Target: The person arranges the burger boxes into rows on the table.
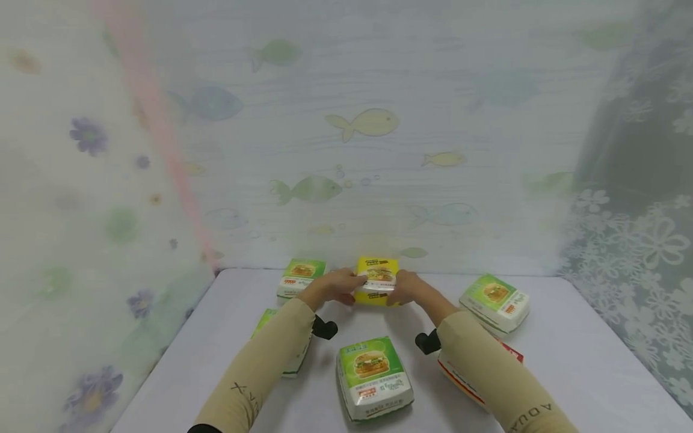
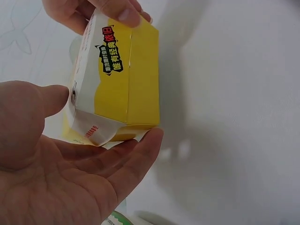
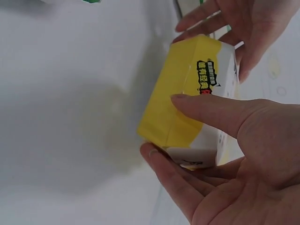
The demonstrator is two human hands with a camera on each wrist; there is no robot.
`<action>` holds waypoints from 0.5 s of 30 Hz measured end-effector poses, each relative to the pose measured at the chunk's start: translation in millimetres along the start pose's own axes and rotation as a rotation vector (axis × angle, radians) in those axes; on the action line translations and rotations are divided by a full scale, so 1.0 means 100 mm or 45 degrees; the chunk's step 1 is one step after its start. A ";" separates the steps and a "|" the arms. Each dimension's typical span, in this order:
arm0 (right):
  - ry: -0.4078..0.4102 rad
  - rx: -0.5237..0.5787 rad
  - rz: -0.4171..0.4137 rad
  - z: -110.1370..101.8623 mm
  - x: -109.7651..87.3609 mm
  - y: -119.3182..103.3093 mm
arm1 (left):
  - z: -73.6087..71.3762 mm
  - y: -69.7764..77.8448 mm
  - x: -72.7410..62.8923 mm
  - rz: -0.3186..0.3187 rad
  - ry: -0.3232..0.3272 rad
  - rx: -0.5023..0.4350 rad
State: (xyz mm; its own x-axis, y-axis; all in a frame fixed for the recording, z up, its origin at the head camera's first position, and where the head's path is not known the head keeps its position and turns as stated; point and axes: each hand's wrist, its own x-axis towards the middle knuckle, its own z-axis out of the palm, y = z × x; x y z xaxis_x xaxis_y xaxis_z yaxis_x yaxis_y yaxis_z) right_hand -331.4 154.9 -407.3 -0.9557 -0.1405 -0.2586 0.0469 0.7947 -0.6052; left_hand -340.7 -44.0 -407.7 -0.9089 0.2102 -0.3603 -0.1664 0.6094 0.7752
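Note:
At the table's far side, a yellow-and-white burger box (image 1: 379,274) with a burger picture is held between both hands. My left hand (image 1: 342,285) grips its left end, with the thumb at the lid's edge and fingers along the end wall, as the left wrist view shows on the yellow burger box (image 2: 112,70). From the right end my right hand (image 1: 407,288) grips it. Its thumb lies across the printed yellow side in the right wrist view, with the fingers (image 3: 173,180) against the end wall. A shadow falls on the tabletop beside the box in both wrist views.
Green-and-white burger boxes stand around: one (image 1: 302,273) at far left, one (image 1: 295,359) partly behind the left sleeve, one (image 1: 373,379) at front middle, one (image 1: 495,304) at right. A red-and-white box (image 1: 460,382) is partly hidden by the right sleeve. A fish-print curtain (image 1: 379,180) hangs behind.

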 end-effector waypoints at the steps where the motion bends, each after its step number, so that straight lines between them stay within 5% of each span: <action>1: 0.000 0.002 0.003 0.00 0.00 0.00 | 0.00 -0.01 0.00 0.002 0.000 0.000; 15: -0.041 -0.012 0.009 0.06 0.03 0.01 | 0.02 -0.10 0.05 -0.020 -0.056 -0.058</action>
State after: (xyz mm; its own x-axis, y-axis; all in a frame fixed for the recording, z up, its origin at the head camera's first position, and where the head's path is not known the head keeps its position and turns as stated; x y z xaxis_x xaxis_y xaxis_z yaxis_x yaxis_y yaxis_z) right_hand -332.6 152.1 -413.4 -0.9454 -0.1539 -0.2871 0.0507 0.8011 -0.5964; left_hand -342.9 -47.5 -418.8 -0.8883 0.2348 -0.3946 -0.1991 0.5775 0.7917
